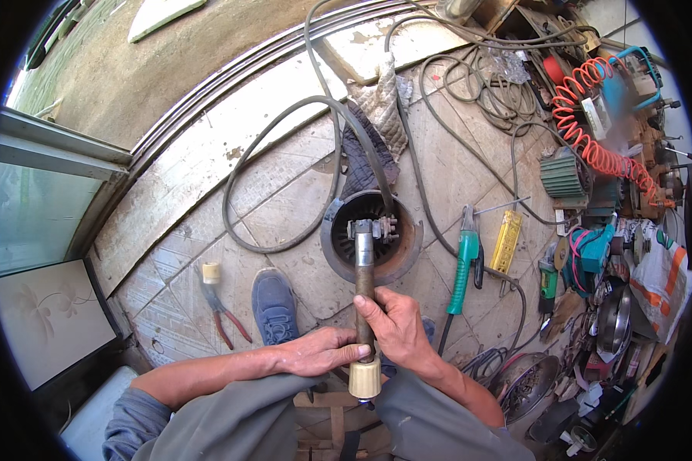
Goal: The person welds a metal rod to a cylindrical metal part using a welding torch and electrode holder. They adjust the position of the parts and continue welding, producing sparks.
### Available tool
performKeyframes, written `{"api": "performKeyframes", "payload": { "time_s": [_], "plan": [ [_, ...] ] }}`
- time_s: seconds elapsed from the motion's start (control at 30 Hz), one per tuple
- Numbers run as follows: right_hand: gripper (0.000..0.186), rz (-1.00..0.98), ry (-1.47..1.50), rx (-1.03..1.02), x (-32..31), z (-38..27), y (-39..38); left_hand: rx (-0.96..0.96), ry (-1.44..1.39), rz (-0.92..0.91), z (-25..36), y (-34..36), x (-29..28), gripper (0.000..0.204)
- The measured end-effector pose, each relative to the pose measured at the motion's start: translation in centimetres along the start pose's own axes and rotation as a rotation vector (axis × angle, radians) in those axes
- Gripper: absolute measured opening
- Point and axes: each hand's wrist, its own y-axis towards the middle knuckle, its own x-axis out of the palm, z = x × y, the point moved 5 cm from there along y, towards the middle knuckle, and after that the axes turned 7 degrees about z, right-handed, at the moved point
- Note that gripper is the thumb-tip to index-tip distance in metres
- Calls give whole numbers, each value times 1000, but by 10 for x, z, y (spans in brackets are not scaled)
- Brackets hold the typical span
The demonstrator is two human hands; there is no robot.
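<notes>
A dark metal rod [365, 307] points away from me, with a shiny sleeve [364, 247] at its far end and a cream ribbed plastic collar [364, 380] at its near end. My right hand [398, 326] is closed round its middle, thumb along the top. Just below, my left hand [323, 352] is closed on it from the left, its thumb laid across; some fingers are hidden. The rod's far end reaches over a round metal housing [409, 257] with a ribbed inside. There it meets a metal clamp [384, 227] joined to a thick black cable [369, 150].
Red-handled pliers [223, 313] and a cream plastic piece [211, 272] lie left of my shoe [274, 306]. To the right lie a green electrode holder [465, 261] and a yellow box [507, 242]. Cables loop across the tiles; tools and a coiled orange hose [577, 115] crowd the right side.
</notes>
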Motion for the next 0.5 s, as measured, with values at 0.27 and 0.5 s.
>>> {"api": "performKeyframes", "payload": {
  "time_s": [0.27, 0.5],
  "plan": [
    [42, 7, 11, 6, 0, -4, -1, 25, 90, 17, -5, 1, -3, 56],
    [36, 67, 64, 47, -14, 3, -7, 55, 82, 43, 5, -1, -3, 58]
  ]
}}
